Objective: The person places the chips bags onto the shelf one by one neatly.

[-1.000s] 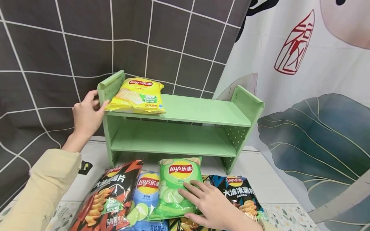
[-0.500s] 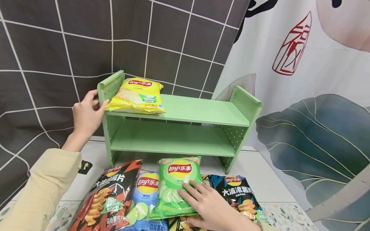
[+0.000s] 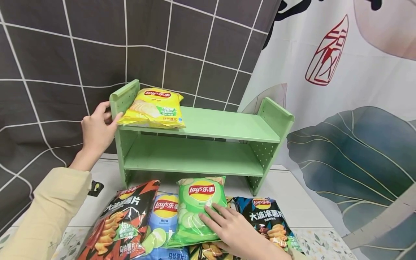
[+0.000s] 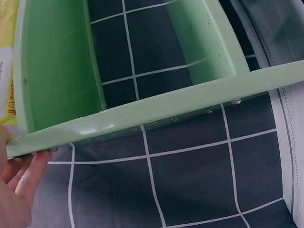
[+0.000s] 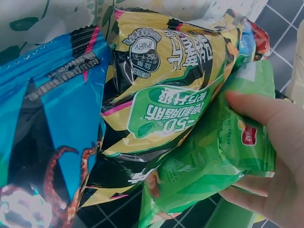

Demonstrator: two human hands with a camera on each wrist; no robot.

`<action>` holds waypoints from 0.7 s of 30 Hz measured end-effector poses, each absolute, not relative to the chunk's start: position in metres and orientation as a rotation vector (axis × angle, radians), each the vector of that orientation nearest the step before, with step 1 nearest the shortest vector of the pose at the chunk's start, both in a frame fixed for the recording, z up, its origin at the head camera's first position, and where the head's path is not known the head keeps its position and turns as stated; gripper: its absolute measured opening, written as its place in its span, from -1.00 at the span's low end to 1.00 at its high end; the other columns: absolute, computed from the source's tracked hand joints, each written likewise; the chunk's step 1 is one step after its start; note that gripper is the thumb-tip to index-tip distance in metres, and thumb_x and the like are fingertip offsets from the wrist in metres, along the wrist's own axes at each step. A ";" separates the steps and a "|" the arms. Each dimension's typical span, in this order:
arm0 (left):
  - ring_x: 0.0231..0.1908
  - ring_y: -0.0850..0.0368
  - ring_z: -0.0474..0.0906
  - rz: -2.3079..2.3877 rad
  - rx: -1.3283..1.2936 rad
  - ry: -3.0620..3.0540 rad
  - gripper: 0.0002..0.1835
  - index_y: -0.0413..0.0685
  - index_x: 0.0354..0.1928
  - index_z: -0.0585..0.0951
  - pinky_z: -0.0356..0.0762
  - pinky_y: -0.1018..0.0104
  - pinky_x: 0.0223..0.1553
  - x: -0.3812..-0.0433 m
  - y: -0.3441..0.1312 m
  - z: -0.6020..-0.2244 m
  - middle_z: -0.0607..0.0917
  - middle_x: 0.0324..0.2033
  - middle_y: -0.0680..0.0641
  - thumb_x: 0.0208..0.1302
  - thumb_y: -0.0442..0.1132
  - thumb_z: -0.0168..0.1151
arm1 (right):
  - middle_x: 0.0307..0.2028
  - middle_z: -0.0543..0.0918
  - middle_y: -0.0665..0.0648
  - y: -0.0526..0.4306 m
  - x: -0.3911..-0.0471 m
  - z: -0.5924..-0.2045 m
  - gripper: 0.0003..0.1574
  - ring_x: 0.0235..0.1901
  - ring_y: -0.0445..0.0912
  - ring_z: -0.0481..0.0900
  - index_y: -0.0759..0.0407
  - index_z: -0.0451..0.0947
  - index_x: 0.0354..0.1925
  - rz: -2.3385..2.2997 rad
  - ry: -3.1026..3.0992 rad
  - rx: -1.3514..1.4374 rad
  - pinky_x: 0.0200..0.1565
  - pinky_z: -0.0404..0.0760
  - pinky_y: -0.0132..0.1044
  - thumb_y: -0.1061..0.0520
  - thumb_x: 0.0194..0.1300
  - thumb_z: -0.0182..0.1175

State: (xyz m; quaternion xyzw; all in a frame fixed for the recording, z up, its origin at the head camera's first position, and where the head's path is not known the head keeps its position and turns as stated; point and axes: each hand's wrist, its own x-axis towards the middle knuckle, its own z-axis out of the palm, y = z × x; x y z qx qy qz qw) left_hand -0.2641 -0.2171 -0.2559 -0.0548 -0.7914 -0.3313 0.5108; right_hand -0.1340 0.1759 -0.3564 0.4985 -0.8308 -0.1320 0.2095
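My left hand (image 3: 97,126) grips the upper left side panel of a green two-tier shelf (image 3: 195,153). In the left wrist view, its fingers (image 4: 35,173) wrap the panel's edge. On the table before the shelf, my right hand (image 3: 238,231) holds a green bag of potato chips (image 3: 201,202) by its lower right part, fingers spread over the front. The right wrist view shows the thumb on the back of that green bag (image 5: 204,161) and the other fingers on the opposite face. A yellow chip bag (image 3: 156,108) lies on the top tier at the left.
A black-and-red chip bag (image 3: 123,220) and a blue one (image 3: 164,224) lie left of the green bag. Partly under it is a yellow-and-black bag (image 5: 166,90). A dark blue chip bag (image 3: 266,220) lies to the right. Dark checked cloth (image 3: 97,61) hangs behind the shelf.
My right thumb, visible at the green bag's lower edge before, has slid under it out of sight in the head view. The left hand stays on the shelf panel.
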 end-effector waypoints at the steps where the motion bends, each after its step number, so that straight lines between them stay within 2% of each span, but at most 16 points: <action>1: -0.36 -0.38 0.64 -0.798 -0.132 -1.906 -0.61 -0.36 0.06 0.53 0.31 -0.11 -0.27 -0.264 -0.217 -0.256 0.72 -0.32 -0.38 0.22 -0.31 0.28 | 0.24 0.53 0.15 0.176 -0.134 -0.357 0.06 0.18 0.04 0.54 0.09 0.29 0.35 -0.369 -2.303 1.384 -0.11 0.64 -0.09 -0.25 -0.02 0.43; 9: -0.38 -0.39 0.63 -0.797 -0.132 -1.905 -0.61 -0.36 0.05 0.53 0.31 -0.13 -0.27 -0.264 -0.217 -0.256 0.72 -0.35 -0.38 0.22 -0.30 0.28 | 0.20 0.56 0.16 0.172 -0.135 -0.362 -0.03 0.16 0.07 0.57 0.13 0.33 0.34 -0.336 -2.242 1.332 -0.13 0.65 -0.08 0.13 -0.06 0.45; 13: -0.37 -0.39 0.63 -0.796 -0.133 -1.902 -0.62 -0.36 0.04 0.53 0.32 -0.13 -0.27 -0.265 -0.218 -0.256 0.72 -0.35 -0.37 0.21 -0.31 0.28 | 0.21 0.56 0.16 0.170 -0.137 -0.362 -0.05 0.16 0.06 0.57 0.13 0.31 0.35 -0.265 -2.241 1.298 -0.12 0.65 -0.07 0.32 -0.07 0.33; 16: -0.36 -0.38 0.64 -0.799 -0.135 -1.901 -0.61 -0.36 0.05 0.53 0.33 -0.11 -0.26 -0.265 -0.218 -0.256 0.72 -0.34 -0.37 0.21 -0.31 0.28 | 0.22 0.55 0.16 0.170 -0.138 -0.361 0.00 0.16 0.05 0.57 0.14 0.28 0.37 -0.226 -2.254 1.278 -0.12 0.65 -0.09 0.40 -0.11 0.27; 21: -0.35 -0.36 0.65 -0.797 -0.148 -1.900 -0.62 -0.36 0.04 0.53 0.33 -0.09 -0.27 -0.265 -0.218 -0.257 0.73 -0.33 -0.36 0.21 -0.32 0.28 | 0.20 0.57 0.14 0.171 -0.141 -0.360 0.07 0.16 0.03 0.57 0.12 0.32 0.35 -0.181 -2.238 1.249 -0.14 0.66 -0.13 0.48 -0.19 0.35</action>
